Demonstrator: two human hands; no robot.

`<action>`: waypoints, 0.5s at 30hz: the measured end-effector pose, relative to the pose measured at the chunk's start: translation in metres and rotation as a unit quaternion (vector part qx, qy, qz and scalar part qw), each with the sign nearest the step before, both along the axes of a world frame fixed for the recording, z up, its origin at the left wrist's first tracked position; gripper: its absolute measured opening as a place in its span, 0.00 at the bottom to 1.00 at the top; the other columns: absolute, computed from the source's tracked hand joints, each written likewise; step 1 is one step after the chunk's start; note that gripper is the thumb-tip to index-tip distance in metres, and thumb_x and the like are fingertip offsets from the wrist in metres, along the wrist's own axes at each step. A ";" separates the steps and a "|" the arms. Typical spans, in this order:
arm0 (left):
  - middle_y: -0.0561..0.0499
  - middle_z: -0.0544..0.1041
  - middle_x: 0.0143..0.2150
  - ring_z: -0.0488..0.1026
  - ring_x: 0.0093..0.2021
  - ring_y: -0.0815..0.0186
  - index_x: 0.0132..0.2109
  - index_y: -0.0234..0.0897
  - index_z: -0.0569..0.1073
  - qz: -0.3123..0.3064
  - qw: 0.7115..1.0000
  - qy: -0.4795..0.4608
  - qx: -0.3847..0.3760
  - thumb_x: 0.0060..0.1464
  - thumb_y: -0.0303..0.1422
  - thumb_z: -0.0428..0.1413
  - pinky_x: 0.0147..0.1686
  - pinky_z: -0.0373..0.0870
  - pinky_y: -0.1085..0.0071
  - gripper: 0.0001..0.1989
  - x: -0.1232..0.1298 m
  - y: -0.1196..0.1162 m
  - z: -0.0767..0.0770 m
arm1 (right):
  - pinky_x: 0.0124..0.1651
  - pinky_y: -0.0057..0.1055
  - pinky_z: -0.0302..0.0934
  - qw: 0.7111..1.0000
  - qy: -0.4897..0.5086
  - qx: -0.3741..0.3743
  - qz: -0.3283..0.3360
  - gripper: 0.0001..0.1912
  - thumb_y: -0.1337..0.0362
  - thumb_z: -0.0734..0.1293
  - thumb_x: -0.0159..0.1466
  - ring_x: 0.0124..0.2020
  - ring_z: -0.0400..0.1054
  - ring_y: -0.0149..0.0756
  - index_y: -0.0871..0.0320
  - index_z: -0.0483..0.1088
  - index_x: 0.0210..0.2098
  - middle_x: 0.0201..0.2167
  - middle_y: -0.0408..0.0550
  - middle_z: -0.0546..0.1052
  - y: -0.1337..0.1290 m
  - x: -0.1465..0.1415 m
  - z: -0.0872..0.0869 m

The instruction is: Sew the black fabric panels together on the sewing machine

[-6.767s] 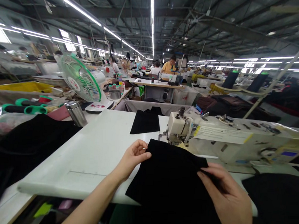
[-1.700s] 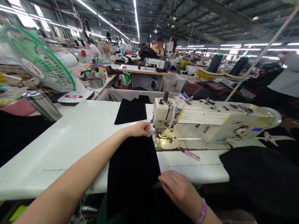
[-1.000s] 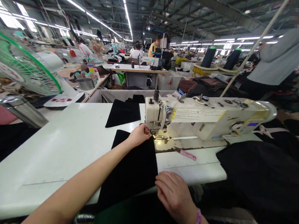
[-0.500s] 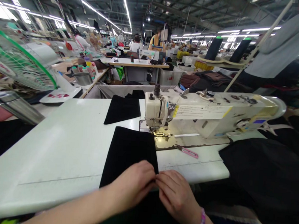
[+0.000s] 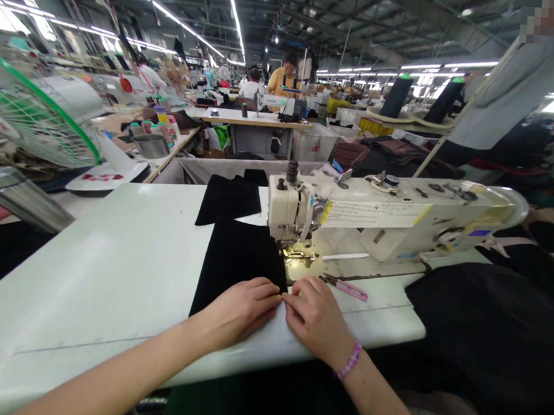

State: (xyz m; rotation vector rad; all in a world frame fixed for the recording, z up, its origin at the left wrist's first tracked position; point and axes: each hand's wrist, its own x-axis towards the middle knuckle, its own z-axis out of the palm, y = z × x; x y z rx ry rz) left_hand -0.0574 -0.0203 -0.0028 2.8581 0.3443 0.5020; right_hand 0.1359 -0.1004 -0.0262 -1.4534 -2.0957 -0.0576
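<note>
A black fabric piece (image 5: pixel 241 255) lies flat on the pale table, its right edge beside the needle area of the sewing machine (image 5: pixel 375 207). My left hand (image 5: pixel 247 306) is closed on the near right corner of this piece, fingertips pinching its edge. Close against it, my right hand (image 5: pixel 315 313) is also closed, with thumb and finger at the same corner. The cloth between the fingertips is mostly hidden. Another black fabric piece (image 5: pixel 228 199) lies just behind, left of the machine head.
Pink thread snips (image 5: pixel 351 289) and a white pen-like stick (image 5: pixel 346 257) lie by the machine bed. Dark cloth (image 5: pixel 491 314) hangs at the table's right. A fan (image 5: pixel 39 111) and a steel flask (image 5: pixel 24 195) stand left. A person in a grey sleeve (image 5: pixel 509 90) is behind the machine.
Both hands have moved forward, up the table, and the black fabric piece has slid forward with them toward the machine. The person at the right has leaned differently.
</note>
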 end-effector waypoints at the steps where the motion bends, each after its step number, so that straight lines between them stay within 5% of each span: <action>1: 0.43 0.78 0.47 0.74 0.49 0.59 0.50 0.35 0.75 0.004 1.000 0.001 -0.002 0.66 0.30 0.49 0.49 0.75 0.63 0.12 0.001 0.004 -0.001 | 0.45 0.40 0.61 1.000 -0.008 -0.001 -0.006 0.09 0.73 0.65 0.62 0.39 0.63 0.41 0.58 0.76 0.36 0.33 0.48 0.71 0.005 0.000 0.000; 10: 0.42 0.77 0.48 0.73 0.50 0.59 0.48 0.34 0.77 0.032 0.999 0.012 -0.002 0.66 0.32 0.48 0.52 0.73 0.63 0.14 0.007 0.052 -0.005 | 0.46 0.40 0.60 0.999 -0.037 -0.008 -0.038 0.07 0.71 0.66 0.64 0.40 0.64 0.42 0.57 0.77 0.37 0.32 0.47 0.72 0.048 0.003 0.005; 15: 0.41 0.77 0.50 0.73 0.52 0.59 0.48 0.34 0.77 0.057 0.998 0.034 -0.019 0.65 0.33 0.49 0.55 0.70 0.63 0.14 0.013 0.074 0.002 | 0.47 0.43 0.62 0.998 -0.027 0.008 -0.060 0.08 0.72 0.66 0.63 0.41 0.66 0.45 0.57 0.75 0.40 0.34 0.49 0.73 0.049 -0.002 0.004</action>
